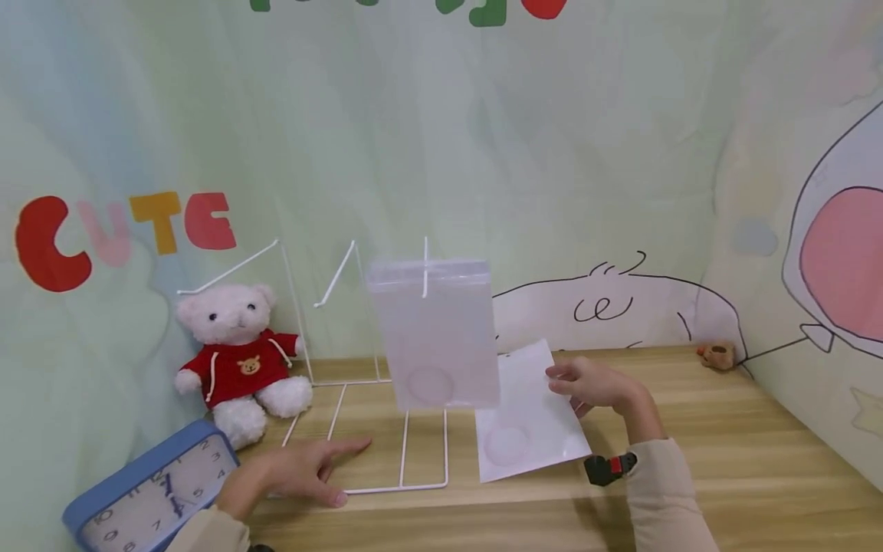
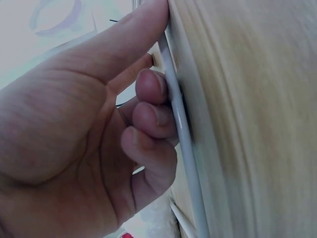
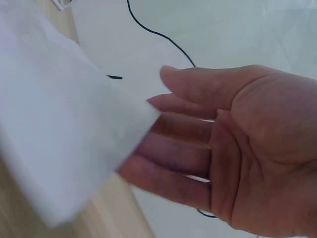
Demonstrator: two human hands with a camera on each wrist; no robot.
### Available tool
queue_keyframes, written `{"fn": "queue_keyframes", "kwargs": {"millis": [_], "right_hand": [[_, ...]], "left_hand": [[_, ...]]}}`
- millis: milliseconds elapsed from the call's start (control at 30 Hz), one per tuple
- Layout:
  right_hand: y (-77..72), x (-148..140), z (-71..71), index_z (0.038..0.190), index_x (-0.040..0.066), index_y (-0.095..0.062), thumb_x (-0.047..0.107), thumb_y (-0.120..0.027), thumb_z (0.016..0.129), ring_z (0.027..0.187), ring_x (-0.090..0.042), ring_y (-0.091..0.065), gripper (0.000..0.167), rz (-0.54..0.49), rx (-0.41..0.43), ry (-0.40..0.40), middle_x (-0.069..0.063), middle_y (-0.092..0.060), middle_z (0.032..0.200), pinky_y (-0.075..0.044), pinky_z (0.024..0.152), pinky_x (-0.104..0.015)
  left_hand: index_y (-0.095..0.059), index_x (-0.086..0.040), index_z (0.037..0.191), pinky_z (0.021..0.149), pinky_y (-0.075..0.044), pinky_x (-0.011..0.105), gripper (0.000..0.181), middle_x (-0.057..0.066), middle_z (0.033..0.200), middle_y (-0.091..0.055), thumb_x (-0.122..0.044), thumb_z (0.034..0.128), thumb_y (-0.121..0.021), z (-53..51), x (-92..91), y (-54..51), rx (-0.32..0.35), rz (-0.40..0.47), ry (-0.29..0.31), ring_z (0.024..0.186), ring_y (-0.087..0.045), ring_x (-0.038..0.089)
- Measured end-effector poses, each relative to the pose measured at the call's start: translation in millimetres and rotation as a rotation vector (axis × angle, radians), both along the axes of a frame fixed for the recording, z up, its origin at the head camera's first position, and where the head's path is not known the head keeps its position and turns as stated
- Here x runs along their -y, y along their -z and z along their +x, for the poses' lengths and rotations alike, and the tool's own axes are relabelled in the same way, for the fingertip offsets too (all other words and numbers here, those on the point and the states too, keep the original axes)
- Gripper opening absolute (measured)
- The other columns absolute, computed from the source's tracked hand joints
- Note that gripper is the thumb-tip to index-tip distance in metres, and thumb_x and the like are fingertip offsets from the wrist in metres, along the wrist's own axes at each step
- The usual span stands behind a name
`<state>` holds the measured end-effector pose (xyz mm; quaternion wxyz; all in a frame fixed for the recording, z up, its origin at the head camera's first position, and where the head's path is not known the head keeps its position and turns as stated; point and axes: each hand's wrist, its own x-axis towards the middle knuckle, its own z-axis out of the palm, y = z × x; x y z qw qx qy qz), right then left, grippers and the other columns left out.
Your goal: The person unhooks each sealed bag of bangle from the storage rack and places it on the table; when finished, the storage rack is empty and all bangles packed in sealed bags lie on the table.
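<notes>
A white wire rack (image 1: 424,486) with several hooks stands on the wooden table. A translucent flat plastic bag (image 1: 441,337) with a round mark near its bottom hangs from its right hook. My left hand (image 1: 306,469) rests at the rack's front base bar, fingers loosely bent and touching the rod (image 2: 181,116) in the left wrist view. To the right, a similar white flat bag (image 1: 527,414) leans at a tilt. My right hand (image 1: 593,383) touches its right edge; in the right wrist view the fingers lie behind the bag's corner (image 3: 133,119), with the thumb apart from it.
A white teddy bear (image 1: 241,364) in a red sweater sits at the rack's left. In front of it lies a blue clock (image 1: 152,491). A small brown figurine (image 1: 717,356) stands at the back right, before the printed cloth backdrop (image 1: 586,153).
</notes>
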<state>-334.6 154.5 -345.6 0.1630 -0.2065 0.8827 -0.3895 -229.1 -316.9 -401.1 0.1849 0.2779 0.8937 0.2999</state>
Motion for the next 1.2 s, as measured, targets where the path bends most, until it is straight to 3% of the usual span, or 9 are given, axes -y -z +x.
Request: {"fn": "queue_keyframes", "kwargs": {"millis": [133,367,567,633,700,767,833,933,1200], "right_hand": [[-7.0,-2.7,4.8,0.139,-0.01,-0.048,0.016,-0.057,0.102,0.079,-0.025,-0.066,0.046,0.024,-0.003,-0.032,-0.029,-0.057,0.13,-0.057,0.072,-0.04],[-19.5,-12.2,18.6,0.147,-0.004,-0.042,0.015,-0.056,0.103,0.08,-0.029,-0.071,0.05,0.018,-0.009,-0.034,-0.031,-0.056,0.132,-0.056,0.076,-0.043],[-34.5,-1.5,21.1,0.144,-0.002,-0.048,0.016,-0.054,0.104,0.087,-0.027,-0.071,0.044,-0.039,-0.227,-0.108,-0.026,-0.062,0.128,-0.056,0.079,-0.044],[-37.3,10.6,20.2,0.143,0.0,-0.05,0.015,-0.055,0.103,0.096,-0.03,-0.07,0.043,-0.056,-0.326,-0.116,-0.023,-0.063,0.127,-0.055,0.083,-0.045],[-36.7,25.6,19.0,0.144,0.001,-0.049,0.016,-0.057,0.103,0.106,-0.033,-0.067,0.044,-0.072,-0.404,-0.118,-0.021,-0.062,0.13,-0.054,0.087,-0.046],[-34.4,41.2,17.4,0.146,0.001,-0.046,0.018,-0.058,0.102,0.116,-0.037,-0.062,0.048,-0.107,-0.458,-0.129,-0.021,-0.059,0.135,-0.051,0.093,-0.048],[-32.5,54.9,15.9,0.148,0.002,-0.043,0.019,-0.06,0.101,0.121,-0.038,-0.059,0.053,-0.145,-0.478,-0.145,-0.02,-0.057,0.138,-0.05,0.096,-0.049],[-31.4,67.8,17.0,0.15,0.005,-0.041,0.02,-0.062,0.1,0.121,-0.037,-0.059,0.056,-0.193,-0.476,-0.153,-0.019,-0.057,0.139,-0.049,0.097,-0.048],[-31.9,84.1,24.5,0.137,0.008,-0.05,0.013,-0.071,0.094,0.09,-0.022,-0.068,0.049,-0.285,-0.563,-0.049,-0.01,-0.069,0.106,-0.056,0.077,-0.037]], "left_hand": [[-0.039,-0.002,0.152,0.055,-0.036,0.023,0.082,-0.011,0.067,-0.044,-0.033,0.0868,-0.079,1.3,-0.5,-1.2,0.008,0.022,-0.004,0.06,-0.042,0.003],[-0.038,-0.024,0.156,0.051,-0.036,0.028,0.082,-0.015,0.068,-0.045,-0.047,0.0863,-0.075,-13.3,14.0,27.0,-0.062,-0.06,0.023,0.06,-0.043,0.0],[-0.037,-0.035,0.155,0.051,-0.038,0.025,0.084,-0.012,0.065,-0.049,-0.051,0.0831,-0.077,-43.4,37.0,61.8,-0.036,-0.014,0.023,0.057,-0.046,0.004],[-0.037,-0.04,0.154,0.051,-0.037,0.024,0.083,-0.012,0.065,-0.049,-0.053,0.0821,-0.077,-47.9,40.3,66.4,-0.025,-0.009,0.016,0.057,-0.046,0.004],[-0.037,-0.034,0.155,0.051,-0.037,0.023,0.083,-0.013,0.065,-0.048,-0.052,0.0839,-0.076,-41.2,34.4,56.7,-0.03,-0.027,0.025,0.058,-0.045,0.002],[-0.039,-0.023,0.155,0.052,-0.035,0.022,0.083,-0.014,0.066,-0.046,-0.047,0.0857,-0.076,-26.3,22.0,37.4,-0.031,-0.013,0.021,0.058,-0.043,0.001],[-0.04,-0.012,0.154,0.053,-0.034,0.022,0.082,-0.013,0.066,-0.044,-0.041,0.0869,-0.077,-13.0,10.1,18.2,-0.03,-0.011,0.007,0.058,-0.042,0.001],[-0.041,-0.002,0.151,0.053,-0.033,0.022,0.081,-0.012,0.066,-0.043,-0.033,0.0862,-0.079,-2.2,-0.1,2.6,-0.016,0.027,0.0,0.058,-0.041,0.002],[-0.038,-0.013,0.155,0.052,-0.036,0.023,0.08,-0.014,0.068,-0.044,-0.039,0.0886,-0.076,-7.3,5.3,12.2,-0.043,0.013,0.055,0.06,-0.043,0.0]]}}
